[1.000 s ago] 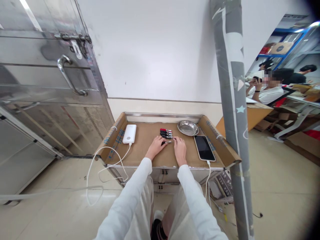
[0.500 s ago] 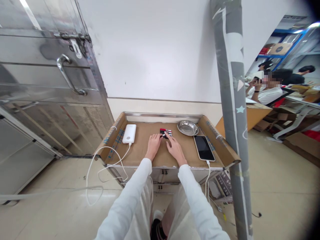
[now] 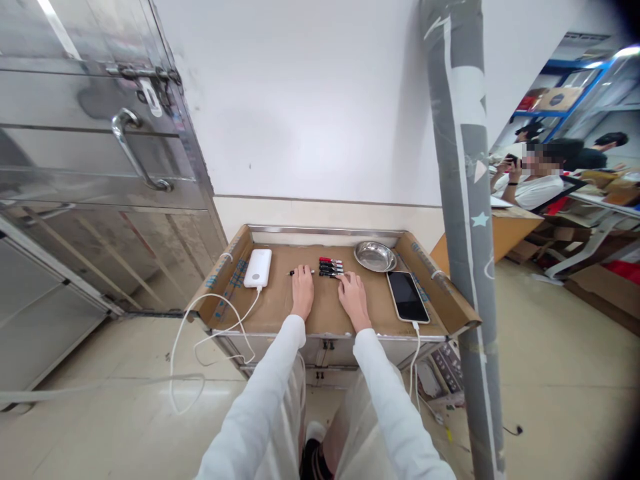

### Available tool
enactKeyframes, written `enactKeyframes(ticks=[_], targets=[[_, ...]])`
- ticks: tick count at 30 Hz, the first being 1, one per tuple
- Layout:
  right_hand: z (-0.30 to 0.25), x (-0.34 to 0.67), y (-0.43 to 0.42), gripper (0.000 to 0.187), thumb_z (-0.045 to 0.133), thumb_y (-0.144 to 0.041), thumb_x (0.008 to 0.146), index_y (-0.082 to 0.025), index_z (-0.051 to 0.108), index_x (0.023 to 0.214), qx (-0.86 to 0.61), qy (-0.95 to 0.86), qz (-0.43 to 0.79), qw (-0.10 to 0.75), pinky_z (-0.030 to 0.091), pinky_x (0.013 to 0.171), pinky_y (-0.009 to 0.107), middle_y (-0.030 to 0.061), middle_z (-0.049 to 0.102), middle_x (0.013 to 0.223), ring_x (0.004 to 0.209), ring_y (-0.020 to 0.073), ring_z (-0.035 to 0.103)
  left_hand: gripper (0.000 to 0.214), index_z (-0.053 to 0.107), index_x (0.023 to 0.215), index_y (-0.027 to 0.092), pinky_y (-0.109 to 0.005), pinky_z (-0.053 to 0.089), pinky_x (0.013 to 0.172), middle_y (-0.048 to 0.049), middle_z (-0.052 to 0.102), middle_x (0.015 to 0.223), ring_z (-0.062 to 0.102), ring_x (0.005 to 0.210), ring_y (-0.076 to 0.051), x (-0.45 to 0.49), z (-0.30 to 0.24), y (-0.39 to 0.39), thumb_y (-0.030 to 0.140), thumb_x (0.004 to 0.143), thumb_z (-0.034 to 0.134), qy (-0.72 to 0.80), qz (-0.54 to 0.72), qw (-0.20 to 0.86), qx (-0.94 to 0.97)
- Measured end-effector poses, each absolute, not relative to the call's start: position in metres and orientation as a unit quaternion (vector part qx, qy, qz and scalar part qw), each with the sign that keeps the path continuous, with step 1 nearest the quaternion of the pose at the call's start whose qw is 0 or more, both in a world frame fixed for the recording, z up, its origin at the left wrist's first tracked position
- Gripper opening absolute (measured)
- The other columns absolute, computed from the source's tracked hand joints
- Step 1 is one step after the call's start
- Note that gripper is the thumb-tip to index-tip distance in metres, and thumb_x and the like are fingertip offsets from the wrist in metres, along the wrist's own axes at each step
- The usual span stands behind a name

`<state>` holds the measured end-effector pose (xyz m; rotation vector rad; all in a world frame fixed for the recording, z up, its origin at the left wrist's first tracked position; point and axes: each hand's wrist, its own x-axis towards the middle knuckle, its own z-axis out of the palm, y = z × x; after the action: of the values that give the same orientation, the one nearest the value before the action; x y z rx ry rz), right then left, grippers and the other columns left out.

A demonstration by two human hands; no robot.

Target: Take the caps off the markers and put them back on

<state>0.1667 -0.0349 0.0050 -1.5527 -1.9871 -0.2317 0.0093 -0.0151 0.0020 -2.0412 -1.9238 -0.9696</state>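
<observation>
Running left to right, a pen (image 3: 293, 273) lies under the left hand (image 3: 303, 291), grip unclear.

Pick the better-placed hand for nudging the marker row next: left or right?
Right, probably: the right hand is at the near right corner of the marker row; the left hand covers part of a separate dark pen.

The head camera looks forward and down past the sleeves (image 3: 260, 400) to the hands (image 3: 303, 293).
</observation>
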Motion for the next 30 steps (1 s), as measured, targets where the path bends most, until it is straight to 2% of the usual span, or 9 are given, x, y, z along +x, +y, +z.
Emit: enactKeyframes(ticks=[6, 13, 20, 30], targets=[[0.0049, 0.1665, -0.033, 0.021, 0.041, -0.015, 0.089, -0.017, 0.058, 0.101, -0.596, -0.745, -0.093, 0.285, 0.039, 0.081, 0.033, 0.0096, 0.057, 0.097, 0.092, 0.0225, 0.049, 0.018, 0.055, 0.099, 0.019, -0.037, 0.043, 0.091, -0.0063, 0.056, 0.097, 0.053, 0.096, -0.021, 0.0129, 0.008, -0.0144, 0.014, 0.09, 0.039, -0.513, -0.305, 0.011, -0.803], [0.0062, 0.1658, -0.0341, 0.019, 0.042, -0.02, 0.091, -0.017, 0.059, 0.099, -0.625, -0.728, -0.109, 0.259, 0.038, 0.077, 0.033, 0.0103, 0.057, 0.096, 0.091, 0.023, 0.049, 0.01, 0.054, 0.093, 0.019, -0.037, 0.042, 0.091, -0.0053, 0.056, 0.094, 0.053, 0.093, -0.02, 0.013, 0.0062, -0.0081, 0.019, 0.09, 0.045, -0.516, -0.292, -0.013, -0.805], [0.0085, 0.1645, -0.0345, 0.018, 0.042, -0.021, 0.092, -0.017, 0.059, 0.098, -0.641, -0.721, -0.113, 0.238, 0.036, 0.077, 0.031, 0.0094, 0.057, 0.096, 0.092, 0.0215, 0.049, 0.015, 0.053, 0.104, 0.02, -0.036, 0.042, 0.09, -0.0051, 0.056, 0.097, 0.052, 0.094, -0.02, 0.0143, 0.0062, -0.0056, 0.02, 0.09, 0.048, -0.534, -0.291, -0.009, -0.794], [0.0071, 0.1647, -0.0341, 0.02, 0.04, -0.022, 0.093, -0.017, 0.059, 0.1, -0.632, -0.732, -0.107, 0.232, 0.035, 0.08, 0.031, 0.0094, 0.058, 0.097, 0.094, 0.0214, 0.05, 0.01, 0.056, 0.097, 0.019, -0.035, 0.042, 0.089, -0.0049, 0.057, 0.097, 0.052, 0.094, -0.02, 0.0135, 0.0059, -0.0054, 0.021, 0.089, 0.05, -0.526, -0.284, 0.005, -0.802]])
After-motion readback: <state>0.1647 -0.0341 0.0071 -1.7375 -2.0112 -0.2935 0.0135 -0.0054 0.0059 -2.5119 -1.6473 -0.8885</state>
